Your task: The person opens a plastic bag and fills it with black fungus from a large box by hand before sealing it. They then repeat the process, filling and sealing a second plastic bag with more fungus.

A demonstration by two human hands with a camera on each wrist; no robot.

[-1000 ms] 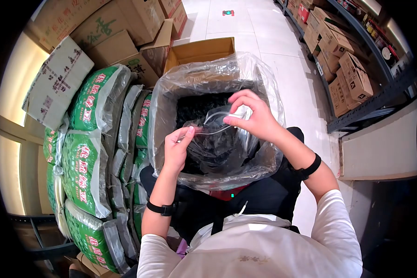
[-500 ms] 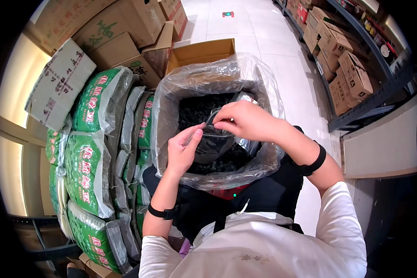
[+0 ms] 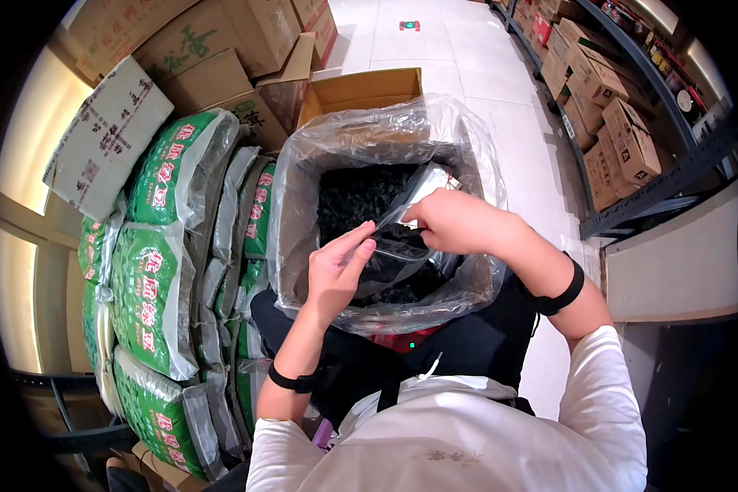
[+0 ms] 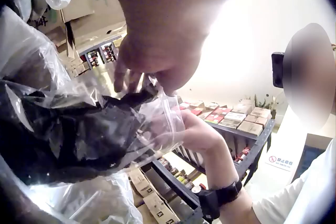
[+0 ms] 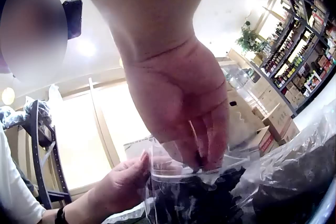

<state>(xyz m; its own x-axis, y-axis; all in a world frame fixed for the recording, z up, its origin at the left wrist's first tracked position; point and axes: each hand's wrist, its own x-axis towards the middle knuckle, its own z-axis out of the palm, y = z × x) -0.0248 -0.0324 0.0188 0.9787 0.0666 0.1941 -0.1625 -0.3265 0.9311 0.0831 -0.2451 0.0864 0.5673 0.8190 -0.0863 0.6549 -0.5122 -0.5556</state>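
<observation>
My left hand (image 3: 333, 277) pinches the edge of a clear zip-top plastic bag (image 3: 392, 264) between thumb and fingers. Dark, crinkled pieces (image 5: 194, 200) that look like dried black fungus fill part of this bag. Fingers of my right hand (image 3: 459, 223) reach down into its mouth, at the dark pieces; through the plastic in the left wrist view they look fairly straight. Below stands a cardboard box with a clear plastic liner (image 3: 291, 205), holding more black pieces (image 3: 361, 197). A silvery, reflective thing (image 3: 443, 177) leans inside it, partly covered by my right hand.
Green-and-white printed sacks (image 3: 149, 299) are stacked to the left, with a white carton (image 3: 107, 143) on top. Brown cartons (image 3: 213, 49) stand behind them. A dark metal shelf (image 3: 664, 176) with several small boxes (image 3: 627, 139) runs along the right of the tiled floor (image 3: 418, 45).
My right hand left the bag's rim, dipped its fingers into the bag's mouth, then shifted slightly right. The left hand kept its pinch and moved a little right; the silvery thing became more visible.
</observation>
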